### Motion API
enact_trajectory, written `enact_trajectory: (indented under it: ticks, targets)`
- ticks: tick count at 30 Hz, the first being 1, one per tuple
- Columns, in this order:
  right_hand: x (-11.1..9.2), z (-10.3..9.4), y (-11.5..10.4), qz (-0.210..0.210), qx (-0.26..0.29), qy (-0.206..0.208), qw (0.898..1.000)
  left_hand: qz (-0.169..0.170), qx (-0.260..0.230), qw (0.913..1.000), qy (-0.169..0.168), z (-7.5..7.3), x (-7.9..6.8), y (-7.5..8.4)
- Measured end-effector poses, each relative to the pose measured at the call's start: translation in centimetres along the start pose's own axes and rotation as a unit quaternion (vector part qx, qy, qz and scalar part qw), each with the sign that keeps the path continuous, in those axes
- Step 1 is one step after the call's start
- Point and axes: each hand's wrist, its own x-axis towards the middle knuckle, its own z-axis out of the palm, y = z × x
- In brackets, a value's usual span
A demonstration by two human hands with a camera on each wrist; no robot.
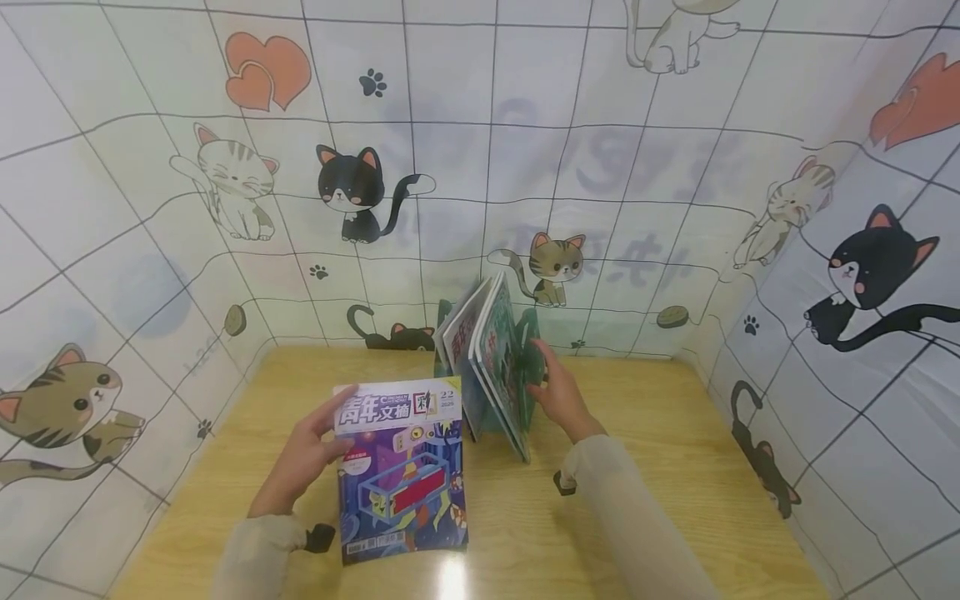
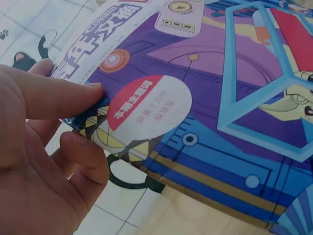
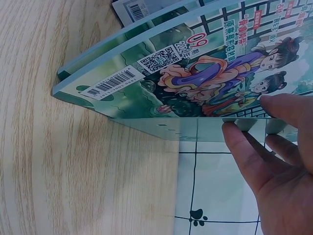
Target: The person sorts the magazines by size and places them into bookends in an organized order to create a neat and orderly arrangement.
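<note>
In the head view, my left hand [image 1: 303,454] holds a purple magazine [image 1: 405,483] by its left edge, cover facing me. The left wrist view shows the thumb [image 2: 73,95] on the cover and fingers curled beneath. Behind it, a green bookend [image 1: 532,329] holds several upright magazines, fanned and leaning. My right hand [image 1: 562,396] is at the bookend's right side. In the right wrist view, its thumb lies by the green-covered magazine [image 3: 195,83] and its fingers are on the outer side of the bookend panel [image 3: 151,128], gripping it.
A light wooden table [image 1: 637,500] lies under everything. Cloth with printed cats and grid lines [image 1: 450,167] encloses the back and both sides. Dark wrist devices [image 1: 320,538] sit at both cuffs.
</note>
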Motion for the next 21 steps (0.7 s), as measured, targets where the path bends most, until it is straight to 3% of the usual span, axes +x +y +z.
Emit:
enact_trajectory:
  ticks: [7,21]
  targets:
    - [-0.1,0.0,0.2,0.000,0.000,-0.002,1.000,0.031,0.004,0.9994,0.012,1.0,0.7,1.3]
    - [-0.2,-0.1,0.2,-0.004,-0.007,-0.003,1.000,0.019,0.024,0.9982,0.052,2.9,0.2,3.3]
